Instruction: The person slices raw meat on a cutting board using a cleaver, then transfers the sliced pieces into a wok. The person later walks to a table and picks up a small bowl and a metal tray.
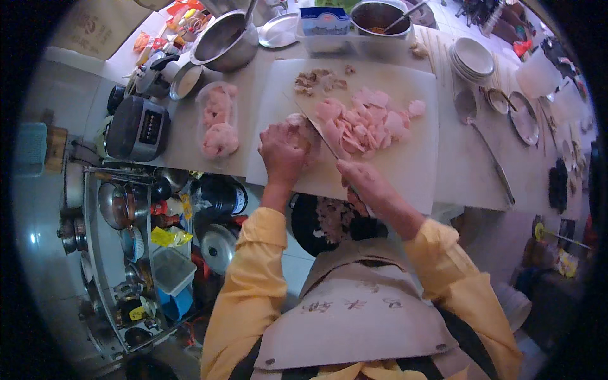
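On the white cutting board, my left hand presses down on a piece of pale meat, mostly hidden under my fingers. My right hand grips the handle of a knife. The knife's blade points up and to the left, close beside the held meat. Right of the blade lies a loose heap of thin pink meat slices. Behind it, at the board's far side, sit brownish scraps. Left of the board, a clear plastic tub holds pink chunks of raw meat.
A dark appliance and a steel pot stand at the left. At the back is a second pot with a spoon. A long ladle and stacked bowls are at the right. Below the board's edge is a dark bin.
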### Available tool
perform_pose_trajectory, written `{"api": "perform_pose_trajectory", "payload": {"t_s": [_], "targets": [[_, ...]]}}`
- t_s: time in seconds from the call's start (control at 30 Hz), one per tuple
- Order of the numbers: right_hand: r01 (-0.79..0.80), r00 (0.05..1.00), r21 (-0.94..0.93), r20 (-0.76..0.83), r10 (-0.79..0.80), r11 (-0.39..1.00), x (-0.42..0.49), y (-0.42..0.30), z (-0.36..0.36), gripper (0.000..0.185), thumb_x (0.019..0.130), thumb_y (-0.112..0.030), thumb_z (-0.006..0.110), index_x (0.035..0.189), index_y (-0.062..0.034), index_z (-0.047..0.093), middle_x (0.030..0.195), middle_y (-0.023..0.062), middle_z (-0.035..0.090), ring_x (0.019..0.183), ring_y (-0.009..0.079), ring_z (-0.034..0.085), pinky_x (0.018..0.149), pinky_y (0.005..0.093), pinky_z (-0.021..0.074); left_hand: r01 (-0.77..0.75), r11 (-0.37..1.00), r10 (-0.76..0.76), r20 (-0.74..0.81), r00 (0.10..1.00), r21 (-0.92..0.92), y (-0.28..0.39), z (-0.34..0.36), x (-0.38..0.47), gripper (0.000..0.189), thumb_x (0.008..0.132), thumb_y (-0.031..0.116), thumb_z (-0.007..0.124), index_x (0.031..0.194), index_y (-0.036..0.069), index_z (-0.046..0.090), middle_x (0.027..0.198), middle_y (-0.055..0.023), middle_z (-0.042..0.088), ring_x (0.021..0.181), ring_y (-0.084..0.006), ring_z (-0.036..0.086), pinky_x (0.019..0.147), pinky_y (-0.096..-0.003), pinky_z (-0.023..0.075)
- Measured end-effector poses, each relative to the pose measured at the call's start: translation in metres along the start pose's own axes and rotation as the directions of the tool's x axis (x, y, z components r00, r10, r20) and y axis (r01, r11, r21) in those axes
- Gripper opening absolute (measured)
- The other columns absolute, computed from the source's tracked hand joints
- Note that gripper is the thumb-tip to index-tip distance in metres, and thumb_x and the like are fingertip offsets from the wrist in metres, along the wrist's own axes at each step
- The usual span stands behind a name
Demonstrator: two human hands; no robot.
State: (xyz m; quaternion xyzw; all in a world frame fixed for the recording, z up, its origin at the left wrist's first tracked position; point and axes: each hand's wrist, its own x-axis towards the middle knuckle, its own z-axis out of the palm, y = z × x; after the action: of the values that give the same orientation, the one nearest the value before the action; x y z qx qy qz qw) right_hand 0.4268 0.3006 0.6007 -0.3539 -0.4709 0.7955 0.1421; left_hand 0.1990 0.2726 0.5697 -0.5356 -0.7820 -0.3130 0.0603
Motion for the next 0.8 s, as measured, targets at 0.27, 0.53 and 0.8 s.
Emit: {"api": "perform_pose_trajectory", "payload": {"t_s": [0.27,0.53,0.8], "targets": [[0.071,0.992,-0.112,-0.100,-0.083,0.991,0.050,0.000,0.016,0.044,0.105,-0.051,0.053,0.090,-0.0095,0.054,0.059,0.0021,0.047,0.038,0.0122,0.040,0.035,0.0290,0.0333,0.011,1.000,-0.011,0.042,0.999,-0.002,-0.010,0.006,0.005,0.030,0.080,0.030,0.071,0.107,0.016,0.069,0.111,-0.0076,0.065,0.112,-0.0337,0.057,0.095,-0.0523,0.0474],[0.115,0.986,0.010,-0.124,-0.113,0.993,0.047,-0.016,0.025,0.032,0.107,-0.042,0.052,0.102,-0.0102,0.057,0.065,0.0019,0.046,0.039,0.0138,0.039,0.034,0.0309,0.0296,-0.043,0.998,0.044,0.029,0.999,-0.039,-0.026,0.011,0.012,0.031,0.081,0.027,0.069,0.110,0.014,0.069,0.111,-0.0091,0.065,0.107,-0.0345,0.058,0.094,-0.0506,0.0485],[0.034,0.999,-0.027,-0.031,-0.035,0.999,0.059,0.000,0.021,0.035,0.107,-0.044,0.049,0.097,-0.0112,0.055,0.065,0.0010,0.045,0.041,0.0137,0.043,0.031,0.0299,0.0339,-0.248,0.953,0.255,-0.019,0.967,0.173,-0.049,0.017,0.007,0.025,0.082,0.026,0.073,0.100,0.009,0.074,0.104,-0.0091,0.071,0.100,-0.0307,0.063,0.095,-0.0451,0.0458]]}}
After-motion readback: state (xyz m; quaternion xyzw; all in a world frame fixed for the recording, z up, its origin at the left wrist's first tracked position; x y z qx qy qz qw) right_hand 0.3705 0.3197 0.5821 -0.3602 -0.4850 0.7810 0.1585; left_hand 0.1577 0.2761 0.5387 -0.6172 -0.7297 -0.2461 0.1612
